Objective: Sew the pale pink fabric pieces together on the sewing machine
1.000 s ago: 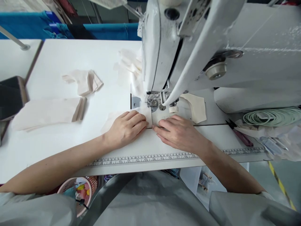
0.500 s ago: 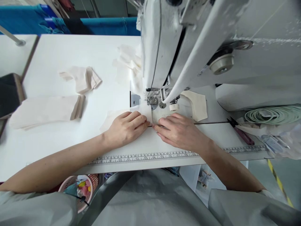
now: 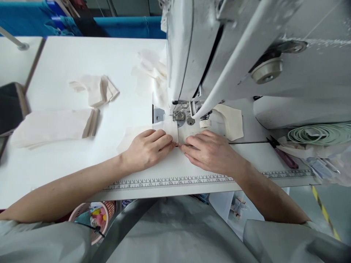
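Note:
A thin off-white piece of fabric [image 3: 171, 128] lies flat in front of the presser foot [image 3: 178, 116] of a white sewing machine [image 3: 189, 47]. My left hand [image 3: 150, 149] is closed, pinching the fabric's near edge between thumb and fingertips. Close beside it, my right hand [image 3: 210, 151] pinches the same edge with its fingertips, the other fingers curled over the machine bed. The fingertips of both hands almost meet just below the foot. Right of the foot, a curved cream fabric piece [image 3: 233, 122] rests on the bed.
Left on the table are a folded fabric stack [image 3: 55, 128] and a smaller folded bundle [image 3: 98, 89]. Crumpled fabric [image 3: 153, 69] lies behind the needle area. Purple-handled snips [image 3: 283, 153] and a coil of pale green cord [image 3: 320, 134] lie right. A ruler strip [image 3: 164, 183] runs along the front edge.
The view has shifted slightly, so the machine appears a little farther right. Both hands keep their hold on the fabric edge, with no clear movement against the machine.

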`<state>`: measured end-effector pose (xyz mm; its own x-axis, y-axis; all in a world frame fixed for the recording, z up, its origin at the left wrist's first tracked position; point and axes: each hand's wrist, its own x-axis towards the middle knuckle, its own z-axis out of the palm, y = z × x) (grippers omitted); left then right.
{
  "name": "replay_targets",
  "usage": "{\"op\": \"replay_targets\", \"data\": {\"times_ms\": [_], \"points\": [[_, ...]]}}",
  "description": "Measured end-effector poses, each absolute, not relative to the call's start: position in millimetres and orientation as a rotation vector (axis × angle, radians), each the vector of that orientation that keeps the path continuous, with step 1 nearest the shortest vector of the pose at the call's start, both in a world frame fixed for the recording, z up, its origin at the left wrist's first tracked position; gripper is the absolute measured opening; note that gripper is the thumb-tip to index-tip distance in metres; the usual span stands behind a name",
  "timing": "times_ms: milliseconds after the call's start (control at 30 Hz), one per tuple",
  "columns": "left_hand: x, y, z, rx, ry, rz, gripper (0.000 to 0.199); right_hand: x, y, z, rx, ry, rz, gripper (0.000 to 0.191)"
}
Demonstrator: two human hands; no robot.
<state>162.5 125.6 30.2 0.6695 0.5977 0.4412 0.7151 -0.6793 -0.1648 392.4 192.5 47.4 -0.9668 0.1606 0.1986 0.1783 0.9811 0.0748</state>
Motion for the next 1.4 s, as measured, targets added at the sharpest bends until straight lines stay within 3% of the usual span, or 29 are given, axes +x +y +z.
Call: {"op": "replay_targets", "data": {"times_ms": [1400], "points": [[163.4, 126.4, 30.6, -2.558, -0.925, -0.541, 0.004, 394.5, 196.9, 46.1, -0.207, -2.928, -0.073, 0.024]]}}
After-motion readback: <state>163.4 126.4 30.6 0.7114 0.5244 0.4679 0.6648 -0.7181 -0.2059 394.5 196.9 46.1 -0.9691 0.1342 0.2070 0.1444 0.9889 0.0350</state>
